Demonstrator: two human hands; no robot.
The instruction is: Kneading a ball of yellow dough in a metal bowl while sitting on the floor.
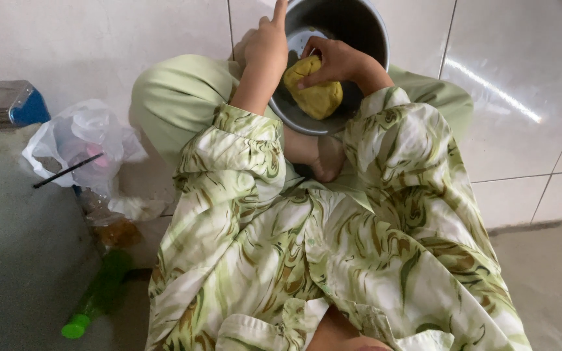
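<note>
The person wore a loose, long-sleeved top (333, 260) of thin cream cloth, printed all over with swirling, marbled streaks in pale green, olive and brown. The sleeves were wide and ended above the wrists, each with a turned-back cuff in the same print; the left sleeve (229, 156) bunched in soft folds, and the right sleeve (411, 149) hung fuller, with larger leaf-like swirls. A folded hem or placket of the same cloth showed at the near edge. Beneath the top were plain trousers (177, 97) of light sage green, unpatterned and smooth. The hands and one foot (328, 159) were bare, without rings or bangles.
</note>
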